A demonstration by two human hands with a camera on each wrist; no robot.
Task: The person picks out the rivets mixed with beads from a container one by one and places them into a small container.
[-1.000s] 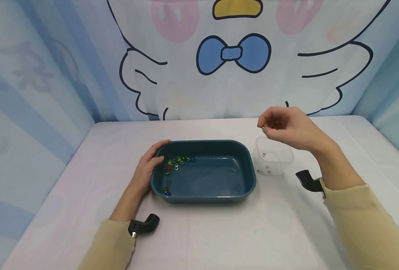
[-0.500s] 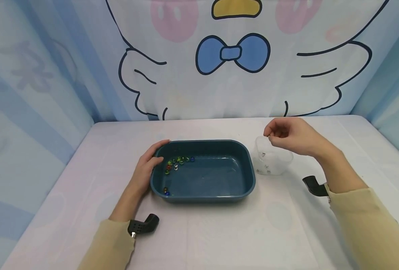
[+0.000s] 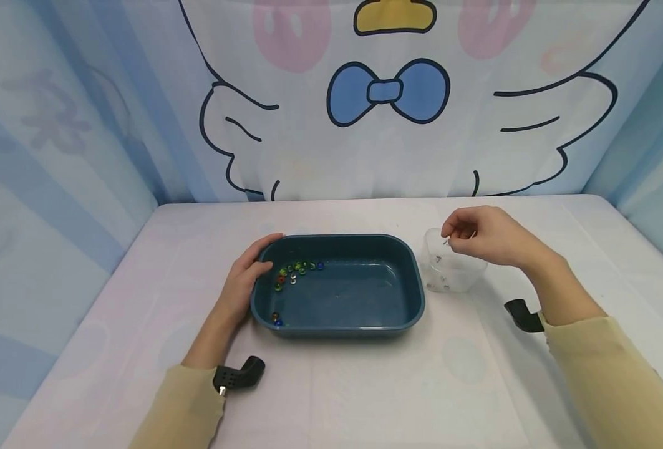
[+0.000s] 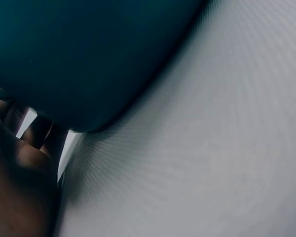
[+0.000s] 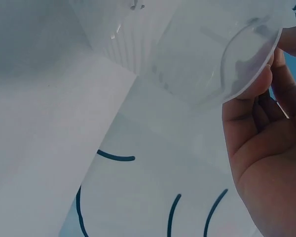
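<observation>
In the head view, a dark teal tray (image 3: 353, 328) stands mid-table with several green, blue, brown-red and clear beads (image 3: 302, 267) along its left side. My left hand (image 3: 234, 288) grips the tray's left end, thumb over the rim and fingers outside. The left wrist view shows the tray wall (image 4: 89, 54) close up beside that hand. To the tray's right is a clear plastic container (image 3: 466, 280) with several small clear beads in it. My right hand (image 3: 491, 237) pinches a small clear bead (image 3: 446, 242) just over the container's back rim. In the right wrist view, the container (image 5: 197, 64) partly hides the fingertips.
A pale cloth covers the table (image 3: 365, 386). A printed curtain (image 3: 387, 156) hangs behind the table's back edge, with more fabric (image 3: 45, 187) at the sides. Each wrist carries a black mount (image 3: 241, 374).
My right hand has come down and slightly right, bringing its fingertips from above the container to its back rim. My left hand and the tray have stayed put.
</observation>
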